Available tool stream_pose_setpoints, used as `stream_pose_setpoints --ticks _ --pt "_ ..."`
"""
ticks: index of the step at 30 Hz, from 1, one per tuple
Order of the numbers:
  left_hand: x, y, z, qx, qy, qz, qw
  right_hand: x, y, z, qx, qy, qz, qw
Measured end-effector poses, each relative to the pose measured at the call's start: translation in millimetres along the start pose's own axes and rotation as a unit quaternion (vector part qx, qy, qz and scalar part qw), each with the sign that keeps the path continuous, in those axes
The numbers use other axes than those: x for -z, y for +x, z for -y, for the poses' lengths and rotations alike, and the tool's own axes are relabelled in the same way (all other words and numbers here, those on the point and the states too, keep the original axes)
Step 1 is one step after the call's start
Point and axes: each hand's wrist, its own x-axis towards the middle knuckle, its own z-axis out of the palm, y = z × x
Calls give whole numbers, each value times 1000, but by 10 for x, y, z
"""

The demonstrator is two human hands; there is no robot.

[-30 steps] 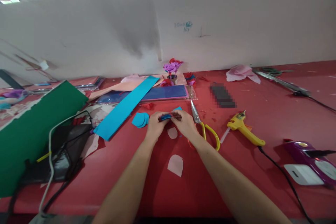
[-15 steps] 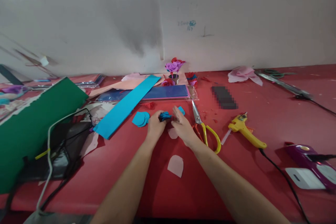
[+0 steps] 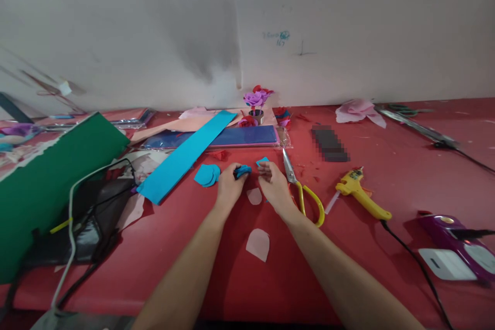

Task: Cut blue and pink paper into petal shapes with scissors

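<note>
Pinched in my left hand (image 3: 231,184) is a small blue folded paper piece (image 3: 243,170). My right hand (image 3: 273,181) is a little to the right, its fingers apart, next to a blue paper petal (image 3: 263,161) lying on the table. Several overlapping blue petals (image 3: 208,175) lie left of my left hand. Between my wrists is a small pink petal (image 3: 254,196), and a larger pink petal (image 3: 258,245) lies nearer to me. Yellow-handled scissors (image 3: 299,188) rest just right of my right hand, which hides part of one handle.
A yellow glue gun (image 3: 361,193) and a purple power strip (image 3: 458,242) with cords lie to the right. A long blue strip (image 3: 187,157), green sheet (image 3: 62,178) and black bag (image 3: 100,216) are left. Behind stands a small flower pot (image 3: 256,115) by the wall.
My right hand has moved slightly right, away from the blue piece, and its fingers have spread. My left hand stays in place with its grip on the piece.
</note>
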Motion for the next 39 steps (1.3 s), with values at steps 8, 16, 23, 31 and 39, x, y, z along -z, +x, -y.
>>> stream_pose_setpoints --ticks 8,16,23,31,39 --pt "11 9 -20 -10 47 5 999 5 -68 179 89 -111 47 989" --pt "33 -56 -160 95 -130 70 984 73 -23 154 16 -17 72 997" --pt "51 -44 -159 209 -290 128 925 129 -46 263 -75 126 82 986" --pt "21 -27 -156 234 -337 61 910 355 215 210 -92 120 -24 988" --pt "-92 -40 -152 220 -439 80 867 369 489 22 -117 -74 -22 990"
